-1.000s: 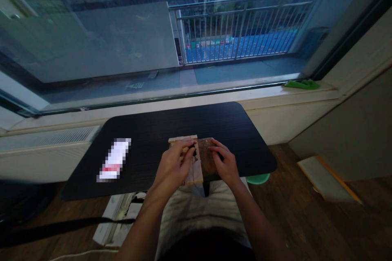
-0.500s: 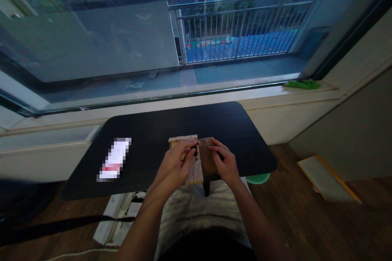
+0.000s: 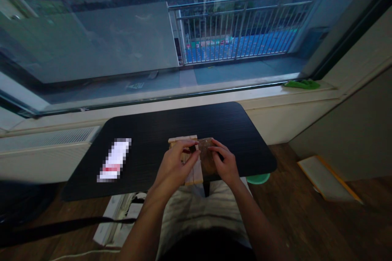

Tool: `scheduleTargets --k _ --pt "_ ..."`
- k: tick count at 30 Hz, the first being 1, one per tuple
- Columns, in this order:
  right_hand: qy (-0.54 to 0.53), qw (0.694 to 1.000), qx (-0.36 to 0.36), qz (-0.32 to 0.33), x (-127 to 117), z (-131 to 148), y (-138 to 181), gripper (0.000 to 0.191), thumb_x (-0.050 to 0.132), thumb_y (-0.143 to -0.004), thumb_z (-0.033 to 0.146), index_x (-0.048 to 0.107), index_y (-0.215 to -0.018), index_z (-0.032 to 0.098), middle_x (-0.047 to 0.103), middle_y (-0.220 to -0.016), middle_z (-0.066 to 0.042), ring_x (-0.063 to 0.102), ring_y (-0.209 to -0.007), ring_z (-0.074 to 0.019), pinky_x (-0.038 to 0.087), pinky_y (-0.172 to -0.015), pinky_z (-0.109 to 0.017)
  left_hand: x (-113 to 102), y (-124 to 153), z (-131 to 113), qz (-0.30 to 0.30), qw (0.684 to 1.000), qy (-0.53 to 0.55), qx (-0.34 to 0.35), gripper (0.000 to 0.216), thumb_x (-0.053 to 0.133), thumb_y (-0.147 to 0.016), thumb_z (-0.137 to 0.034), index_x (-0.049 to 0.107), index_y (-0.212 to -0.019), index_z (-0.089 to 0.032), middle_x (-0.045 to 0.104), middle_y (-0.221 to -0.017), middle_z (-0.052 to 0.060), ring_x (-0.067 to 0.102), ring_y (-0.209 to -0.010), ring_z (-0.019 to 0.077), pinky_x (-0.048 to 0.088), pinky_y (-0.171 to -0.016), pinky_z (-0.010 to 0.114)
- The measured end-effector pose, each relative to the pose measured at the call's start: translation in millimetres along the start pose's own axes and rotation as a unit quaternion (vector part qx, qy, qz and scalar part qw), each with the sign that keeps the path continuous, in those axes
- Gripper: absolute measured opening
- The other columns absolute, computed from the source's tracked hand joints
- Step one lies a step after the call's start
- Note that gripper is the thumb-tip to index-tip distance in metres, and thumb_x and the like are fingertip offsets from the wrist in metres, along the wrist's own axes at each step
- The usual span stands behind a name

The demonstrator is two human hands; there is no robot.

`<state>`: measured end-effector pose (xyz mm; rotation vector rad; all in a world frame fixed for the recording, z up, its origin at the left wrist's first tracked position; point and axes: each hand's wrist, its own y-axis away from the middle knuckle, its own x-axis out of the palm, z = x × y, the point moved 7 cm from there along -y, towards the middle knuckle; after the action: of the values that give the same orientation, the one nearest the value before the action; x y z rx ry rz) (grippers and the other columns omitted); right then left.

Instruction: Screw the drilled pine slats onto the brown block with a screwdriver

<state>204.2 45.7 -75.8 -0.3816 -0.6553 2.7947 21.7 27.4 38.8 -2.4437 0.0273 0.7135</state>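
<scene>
A small pale wooden frame (image 3: 194, 176) lies near the front edge of the black table, with a flat brown panel (image 3: 208, 165) against its right side. My left hand (image 3: 180, 158) rests over the frame, thumb and forefinger curled round a small dark spot at its right part; whether that is a loose piece is unclear. Over the brown panel, my right hand (image 3: 226, 162) has its fingers bent in a pinch, the tips near the panel's upper part. Anything between those fingertips is too small to make out.
The black table (image 3: 147, 126) stands below a large window. On its left lies a blurred-out phone-like object (image 3: 114, 161). A green cloth (image 3: 302, 84) is on the sill. A green basin (image 3: 258, 178) shows beneath the right edge, and a board (image 3: 329, 178) lies on the floor.
My left thumb has shifted slightly up and to the right over the frame, covering more of the dark spot. My right hand has barely moved.
</scene>
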Motion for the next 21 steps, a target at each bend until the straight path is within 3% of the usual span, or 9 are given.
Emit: scheduleTargets --k 7,13,21 --pt "0.003 1.0 0.009 -0.001 1.0 -2.9 -0.1 0.025 0.057 -0.087 0.02 0.08 -0.091 0.027 0.075 -0.123 -0.007 0.069 -0.117 -0.0247 0.053 -0.106 -0.045 -0.5 0.7 5.4 -0.028 0.996 0.023 -0.077 0.009 0.067 -0.09 -0.024 0.07 -0.098 -0.02 0.079 -0.099 0.006 0.078 -0.086 0.02 0.067 -0.064 0.028" --pt "0.001 1.0 0.004 -0.002 1.1 -2.7 -0.1 0.026 0.056 -0.086 0.019 0.08 -0.091 0.027 0.075 -0.123 -0.007 0.069 -0.117 -0.0244 0.054 -0.106 -0.044 0.2 2.6 4.8 -0.035 0.997 0.016 -0.064 0.01 0.065 -0.091 -0.02 0.068 -0.1 -0.021 0.078 -0.105 0.006 0.078 -0.095 0.0208 0.068 -0.072 0.031" --pt "0.007 1.0 0.005 0.002 0.8 -1.1 -0.2 0.025 0.056 -0.087 0.019 0.08 -0.092 0.026 0.074 -0.125 -0.007 0.069 -0.119 -0.0253 0.054 -0.106 -0.045 1.7 0.1 -3.0 0.003 0.999 0.03 -0.039 0.011 0.061 -0.093 -0.017 0.065 -0.102 -0.021 0.077 -0.117 0.009 0.075 -0.107 0.0225 0.068 -0.079 0.034"
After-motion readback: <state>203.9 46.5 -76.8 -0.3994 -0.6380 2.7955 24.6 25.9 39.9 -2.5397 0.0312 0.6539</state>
